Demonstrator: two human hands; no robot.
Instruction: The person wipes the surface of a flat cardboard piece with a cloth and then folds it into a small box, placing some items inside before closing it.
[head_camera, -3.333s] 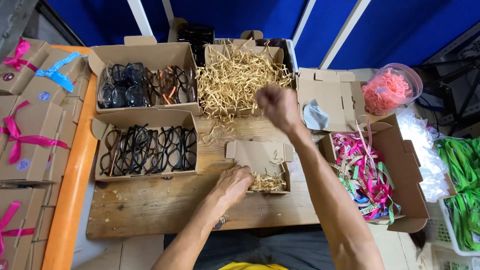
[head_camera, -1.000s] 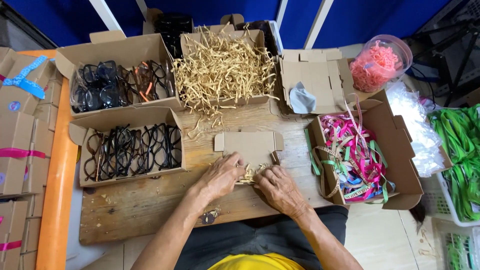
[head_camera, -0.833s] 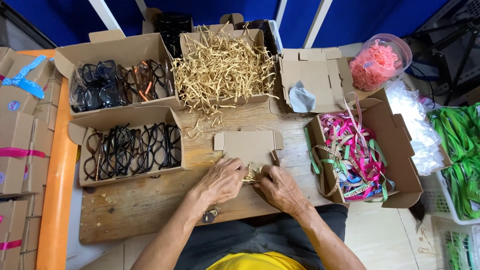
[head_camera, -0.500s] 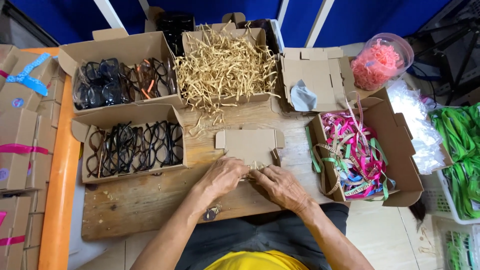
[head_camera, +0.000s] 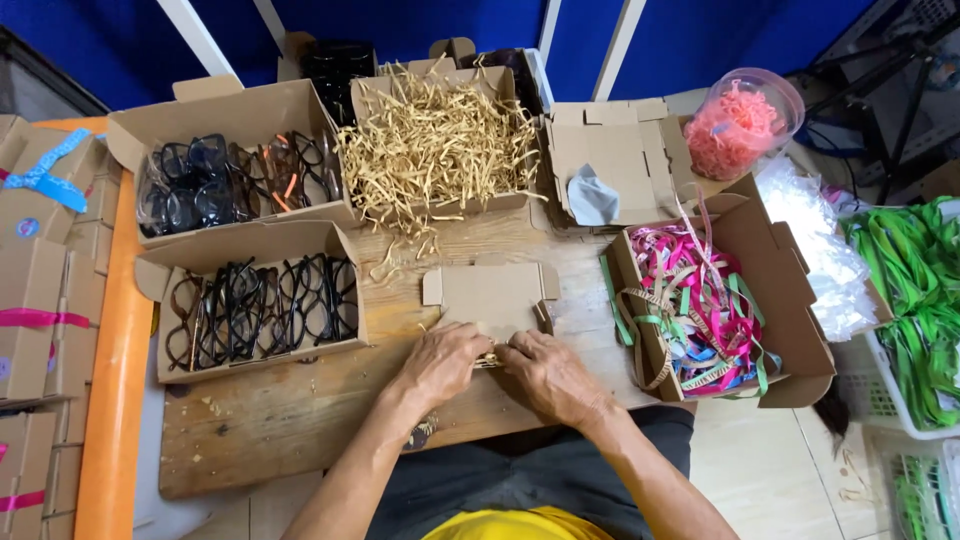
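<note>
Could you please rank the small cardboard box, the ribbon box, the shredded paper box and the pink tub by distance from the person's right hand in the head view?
From the right hand:
1. Small cardboard box, touched, just above the hand.
2. Ribbon box, to the right.
3. Shredded paper box, at the table's back.
4. Pink tub, far back right.
</note>
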